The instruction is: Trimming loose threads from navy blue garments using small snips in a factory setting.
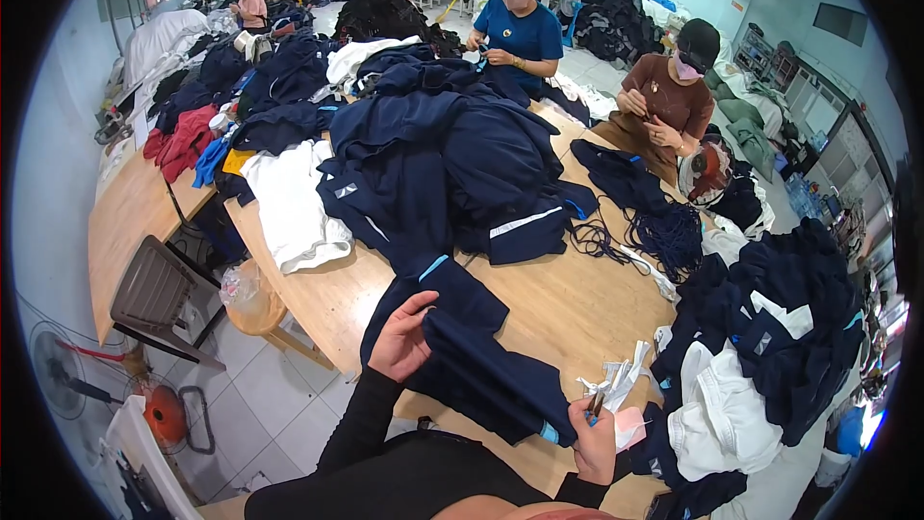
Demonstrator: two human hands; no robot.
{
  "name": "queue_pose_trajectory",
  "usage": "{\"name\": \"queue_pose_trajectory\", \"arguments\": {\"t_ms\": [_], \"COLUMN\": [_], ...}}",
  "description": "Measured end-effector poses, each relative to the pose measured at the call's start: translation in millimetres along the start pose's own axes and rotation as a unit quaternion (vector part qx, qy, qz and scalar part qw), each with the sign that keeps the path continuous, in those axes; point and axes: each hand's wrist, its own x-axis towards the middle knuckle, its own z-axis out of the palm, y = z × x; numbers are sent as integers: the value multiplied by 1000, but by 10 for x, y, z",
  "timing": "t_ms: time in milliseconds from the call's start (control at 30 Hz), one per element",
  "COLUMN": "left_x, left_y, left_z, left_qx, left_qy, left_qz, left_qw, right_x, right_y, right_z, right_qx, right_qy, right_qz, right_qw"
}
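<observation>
On the pale wooden table [597, 299], a large heap of navy fabric garments [414, 154] lies toward the far side, a white cloth garment [294, 207] just left of it. Before the heap, a long navy fabric piece [481, 366] spans from the left hand [402, 339] to the right hand [594, 438]. Thin navy cords [664, 236] lie right of the heap; nearer and farther right is a navy-and-white garment pile [799, 327], its support hard to make out. Left of the table stands a round tan wooden stool [265, 324], with a brown plastic chair [159, 289] farther left.

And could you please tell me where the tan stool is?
In the head view, the tan stool stands at left, between the brown chair and the large table.
</observation>
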Motion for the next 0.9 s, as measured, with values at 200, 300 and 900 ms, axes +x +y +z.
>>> {"name": "queue_pose_trajectory", "arguments": {"t_ms": [200, 300, 900], "left_x": [-69, 16, -27], "left_y": [67, 19, -37], "left_z": [3, 11, 77], "left_qx": [4, -7, 10], "left_qy": [69, 59, 72], "left_qz": [60, 37, -34], "left_qw": [996, 998, 997], "right_x": [-80, -65, -40], "right_y": [-216, -1, -163], "right_z": [100, -76, -35], "right_qx": [-22, -13, 123], "right_qy": [-83, -63, 6], "right_qz": [151, 118, 36], "right_qw": [985, 991, 992]}}
